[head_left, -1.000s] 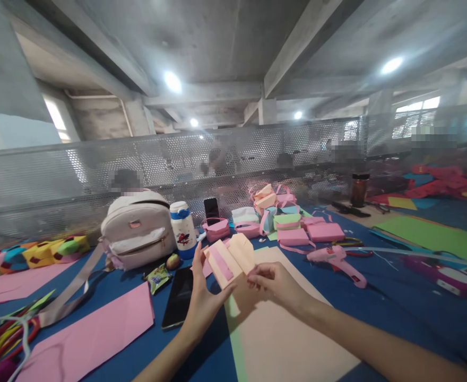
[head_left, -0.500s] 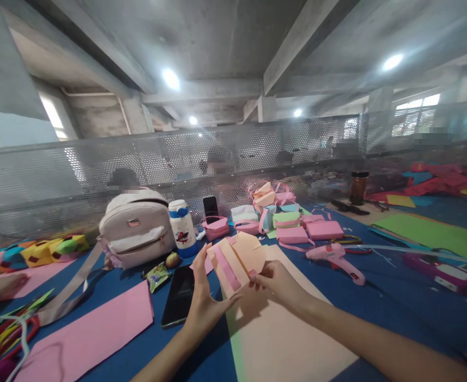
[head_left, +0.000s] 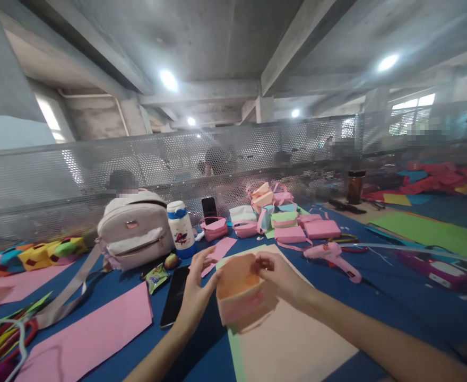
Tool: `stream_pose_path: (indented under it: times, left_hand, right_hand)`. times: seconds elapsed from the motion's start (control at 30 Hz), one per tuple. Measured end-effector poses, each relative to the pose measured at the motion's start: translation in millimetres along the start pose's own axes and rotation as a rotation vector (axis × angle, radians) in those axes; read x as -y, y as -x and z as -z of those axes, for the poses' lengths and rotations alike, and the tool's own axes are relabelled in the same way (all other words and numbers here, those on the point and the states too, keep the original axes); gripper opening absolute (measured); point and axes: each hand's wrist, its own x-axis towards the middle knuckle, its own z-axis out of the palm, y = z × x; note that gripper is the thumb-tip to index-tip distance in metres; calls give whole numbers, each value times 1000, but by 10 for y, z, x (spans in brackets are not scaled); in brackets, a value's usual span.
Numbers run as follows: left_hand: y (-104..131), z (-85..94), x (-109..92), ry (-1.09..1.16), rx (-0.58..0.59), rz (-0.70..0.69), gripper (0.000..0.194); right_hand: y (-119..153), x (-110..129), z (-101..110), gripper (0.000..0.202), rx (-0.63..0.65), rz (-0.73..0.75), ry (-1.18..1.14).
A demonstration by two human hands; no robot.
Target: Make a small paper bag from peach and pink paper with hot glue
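Note:
A small peach paper bag (head_left: 239, 305), blurred by motion, stands tilted above the peach sheets with its hollow inside facing up. My right hand (head_left: 279, 273) pinches its upper right edge between thumb and fingers. At the bag's left side, my left hand (head_left: 199, 286) is open, fingers apart, the thumb tip close to the rim; whether it touches I cannot tell. Under the bag lie large peach sheets (head_left: 293, 339) with a green sheet edge (head_left: 235, 353) showing. A pink paper strip (head_left: 221, 252) rests just behind my left hand.
A pink hot glue gun (head_left: 333, 257) lies to the right, and finished paper bags (head_left: 289, 233) stand behind. Further left are a black phone (head_left: 173, 302), a bottle (head_left: 181, 233), a white backpack (head_left: 133, 228) and pink sheets (head_left: 90, 329). A perforated metal screen (head_left: 225, 180) crosses the back.
The paper bag has turned from its flap side to show its hollow inside. My left hand has loosened from it and moved slightly left. Another person's hand has left the far left.

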Motion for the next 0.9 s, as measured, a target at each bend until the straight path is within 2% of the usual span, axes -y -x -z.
stream_pose_path:
  times: [0.1, 0.2, 0.27, 0.4, 0.5, 0.63, 0.77, 0.9]
  left_hand:
    - [-23, -1, -148, 17, 234, 59, 36]
    - [-33, -23, -249, -67, 343, 105, 22]
    - [-50, -22, -260, -93, 342, 129, 20]
    - [-99, 5, -209, -98, 297, 159, 35]
    - [-113, 14, -178, -88, 279, 181, 39]
    - [-109, 23, -139, -76, 248, 225, 39]
    - [-125, 47, -78, -73, 208, 293, 47]
    - [-142, 62, -41, -52, 200, 353, 49]
  right_hand:
    - [86, 91, -58, 6, 139, -7, 38]
    - [97, 109, -86, 10, 191, 1, 83]
    - [78, 99, -89, 11, 196, 8, 112]
    - [80, 103, -83, 18, 187, -3, 136]
    - [118, 121, -44, 17, 228, -50, 97]
    - [86, 93, 69, 33, 292, -106, 22]
    - [-21, 23, 130, 25, 239, -64, 16]
    - [-2, 9, 98, 17, 206, -25, 13]
